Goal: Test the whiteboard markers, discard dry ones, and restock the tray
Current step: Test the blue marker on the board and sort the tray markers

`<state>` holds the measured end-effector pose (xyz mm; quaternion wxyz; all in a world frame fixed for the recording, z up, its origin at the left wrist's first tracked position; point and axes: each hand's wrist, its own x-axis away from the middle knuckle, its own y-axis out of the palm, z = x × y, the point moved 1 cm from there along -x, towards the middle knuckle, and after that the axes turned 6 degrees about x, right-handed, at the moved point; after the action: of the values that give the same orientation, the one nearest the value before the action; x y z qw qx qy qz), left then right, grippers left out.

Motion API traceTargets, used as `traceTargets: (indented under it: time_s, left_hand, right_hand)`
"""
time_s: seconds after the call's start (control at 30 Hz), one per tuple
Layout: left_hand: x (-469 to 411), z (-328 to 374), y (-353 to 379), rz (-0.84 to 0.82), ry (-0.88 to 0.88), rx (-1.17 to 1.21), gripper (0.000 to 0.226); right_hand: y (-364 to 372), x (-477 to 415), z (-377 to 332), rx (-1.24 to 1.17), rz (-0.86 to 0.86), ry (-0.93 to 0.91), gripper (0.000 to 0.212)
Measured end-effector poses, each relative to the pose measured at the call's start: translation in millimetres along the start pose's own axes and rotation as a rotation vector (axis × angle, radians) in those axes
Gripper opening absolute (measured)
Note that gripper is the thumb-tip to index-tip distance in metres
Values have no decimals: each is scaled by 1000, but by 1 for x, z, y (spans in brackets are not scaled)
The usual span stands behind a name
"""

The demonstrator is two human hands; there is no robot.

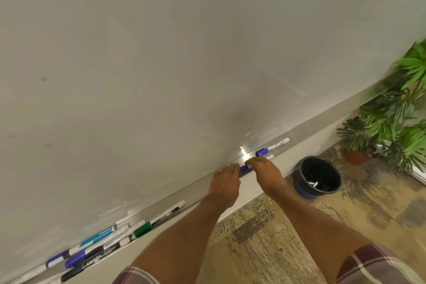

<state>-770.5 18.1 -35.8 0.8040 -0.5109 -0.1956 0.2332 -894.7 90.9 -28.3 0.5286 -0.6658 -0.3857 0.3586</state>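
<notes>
A blue-capped marker (244,168) lies along the metal tray (196,188) under the whiteboard (184,53). My right hand (265,172) curls over its white barrel, whose end sticks out at the right. My left hand (227,181) touches the blue cap end with its fingertips. A second blue-capped marker (272,146) lies in the tray just beyond. Several markers (101,244), blue, black, teal and green capped, are piled in the tray at the lower left.
A black bin (319,174) stands on the floor to the right below the tray, with a white marker piece inside. Potted green plants (391,122) fill the right side. The floor (265,226) is mottled beige carpet.
</notes>
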Motion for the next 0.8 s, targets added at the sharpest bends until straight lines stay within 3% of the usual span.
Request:
traceTargets:
  time_s: [0.23,0.37,0.57,0.8]
  left_hand:
    - [4,3,1,-18,18,-67,57]
    - [11,0,-9,1,-15,-33,49]
    - [50,-25,-29,56,-69,-30,42]
    - [124,-79,-61,46,-220,-22,55]
  right_hand:
    - [6,2,3,20,11,-11,43]
    - [6,6,-7,42,34,-4,36]
    - [-1,26,-51,6,225,-114,21]
    - [0,58,-142,29,219,-215,45]
